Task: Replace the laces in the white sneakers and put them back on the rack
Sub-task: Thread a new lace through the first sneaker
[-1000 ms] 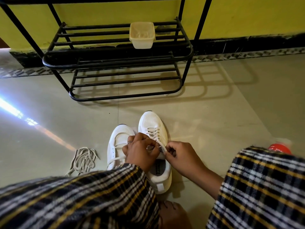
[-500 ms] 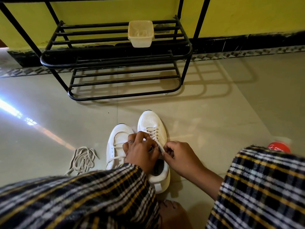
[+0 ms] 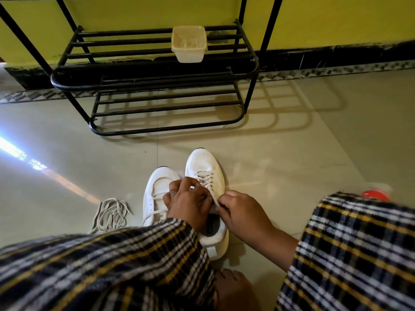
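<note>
Both hands' fingers curl closed over the right sneaker (image 3: 205,167) — right hand (image 3: 243,212) pinching its lace (image 3: 213,195), left hand (image 3: 188,204) alongside

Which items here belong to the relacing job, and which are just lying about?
Part of the job:
- right sneaker, being laced
- left sneaker
- lace end pinched by right hand
- left hand at the eyelets
- loose laces on the floor
- black rack

Lying about:
- plastic tub on the rack
- red-capped bottle
</note>
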Tool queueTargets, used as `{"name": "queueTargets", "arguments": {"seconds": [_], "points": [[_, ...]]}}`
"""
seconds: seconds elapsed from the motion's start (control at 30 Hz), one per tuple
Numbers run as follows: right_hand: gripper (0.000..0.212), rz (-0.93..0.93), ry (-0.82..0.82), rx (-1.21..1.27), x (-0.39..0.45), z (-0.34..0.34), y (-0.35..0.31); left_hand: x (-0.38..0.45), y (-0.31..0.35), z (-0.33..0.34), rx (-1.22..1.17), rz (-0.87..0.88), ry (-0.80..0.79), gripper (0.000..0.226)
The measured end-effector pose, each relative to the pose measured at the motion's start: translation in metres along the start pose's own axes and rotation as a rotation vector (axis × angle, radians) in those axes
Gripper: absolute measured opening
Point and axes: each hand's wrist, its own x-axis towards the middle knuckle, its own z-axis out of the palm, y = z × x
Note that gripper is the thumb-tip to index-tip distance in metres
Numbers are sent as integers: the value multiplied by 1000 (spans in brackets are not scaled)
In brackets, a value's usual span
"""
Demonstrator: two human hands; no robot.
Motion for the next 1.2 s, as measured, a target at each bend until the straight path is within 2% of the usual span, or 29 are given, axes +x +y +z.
{"name": "queueTargets", "arguments": {"seconds": [0.2, 0.53, 0.7, 0.8, 0.97, 1.1, 1.2], "points": [[24, -10, 7, 5, 0, -1, -1, 2, 1, 3, -7, -15, -28, 20], [27, -25, -11, -59, -1, -3, -3, 3, -1, -12, 215, 258, -37, 27], [28, -40, -39, -56, -1, -4, -4, 4, -6, -6, 69, 132, 28, 23], [26, -48, -21, -21, 0, -3, -2, 6, -4, -5, 48, 139, 59, 20], [28, 51, 92, 76, 0, 6, 4, 4, -4, -6, 73, 159, 34, 20], [28, 92, 61, 131, 4, 10, 6, 1, -2, -8, 142, 198, -51, 24], [22, 164, 88, 290, 5, 15, 12, -1, 0, -7, 187, 186, -64, 27]]}}
